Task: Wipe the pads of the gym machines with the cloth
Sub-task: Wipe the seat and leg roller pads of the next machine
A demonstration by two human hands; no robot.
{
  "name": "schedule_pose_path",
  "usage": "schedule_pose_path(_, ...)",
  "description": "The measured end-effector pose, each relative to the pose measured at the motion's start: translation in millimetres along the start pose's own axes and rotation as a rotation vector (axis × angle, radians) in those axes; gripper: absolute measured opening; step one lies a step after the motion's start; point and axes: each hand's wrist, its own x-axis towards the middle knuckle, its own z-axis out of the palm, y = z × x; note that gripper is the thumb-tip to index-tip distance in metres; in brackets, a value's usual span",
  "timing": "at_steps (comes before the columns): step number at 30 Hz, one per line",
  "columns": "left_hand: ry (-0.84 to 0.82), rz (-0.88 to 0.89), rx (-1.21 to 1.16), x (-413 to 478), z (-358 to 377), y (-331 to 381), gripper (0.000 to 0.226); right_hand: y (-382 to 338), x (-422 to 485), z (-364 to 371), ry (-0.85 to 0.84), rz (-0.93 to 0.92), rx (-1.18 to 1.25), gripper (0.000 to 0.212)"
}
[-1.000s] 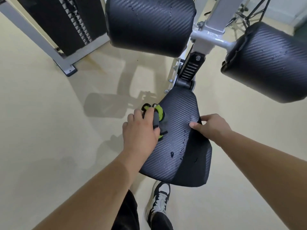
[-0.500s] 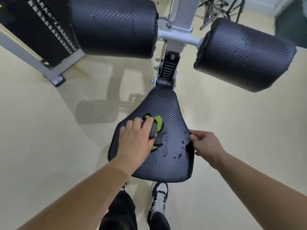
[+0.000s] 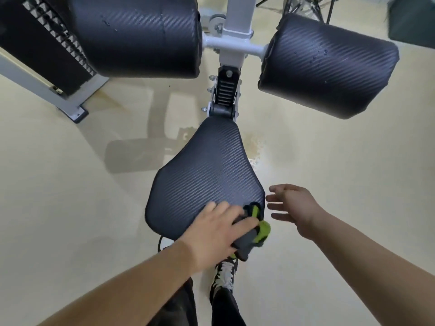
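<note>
The left hand (image 3: 215, 228) has dragged the cloth (image 3: 253, 232) from the middle of the seat pad (image 3: 204, 175) to its near right corner, where the cloth now hangs partly over the edge. The droplets that lay just right of that hand are gone. The right hand (image 3: 293, 205) has let go of the pad's right edge and hovers beside it, fingers spread

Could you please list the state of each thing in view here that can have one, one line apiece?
Seat pad: looks dry, no droplets visible.
Cloth: bunched, pressed on the seat pad's near right corner, partly overhanging the edge.
Left hand: flat on the cloth.
Right hand: open, off the pad, holding nothing.
Left roller pad: a few droplets.
Right roller pad: a few droplets.
</note>
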Motion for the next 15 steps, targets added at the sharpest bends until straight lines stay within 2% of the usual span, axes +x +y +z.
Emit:
schedule_pose_path(1,-0.01,-0.05,0.034,0,-5,-17,0.075,-3,-3,4,0.046,-0.05,-0.053,0.018)
schedule_pose_path(3,0.083,-0.309,0.054,3,-14,-44,0.07,-10,-11,15,0.112,-0.193,-0.197,0.016)
schedule_pose_path(5,0.183,-0.587,0.007,4,-15,-47,0.065,-15,-19,30,0.081,-0.32,-0.381,0.021)
schedule_pose_path(6,0.196,-0.655,-0.023,2,-11,-39,0.065,-17,-22,39,0.043,-0.356,-0.468,0.029)
schedule_pose_path(8,0.196,-0.645,-0.064,-8,-2,-13,0.07,-20,-23,47,0.042,-0.381,-0.616,0.04)
schedule_pose_path(10,0.212,-0.53,-0.107,-33,4,8,0.077,-24,-19,49,0.096,-0.38,-0.718,0.036)
schedule_pose_path(13,0.18,-0.344,-0.049,-69,6,-19,0.084,-30,-15,47,0.083,-0.328,-0.723,0.037)
schedule_pose_path(15,0.216,-0.434,0.035,-74,0,-53,0.08,-31,-15,47,0.074,-0.309,-0.734,0.042)
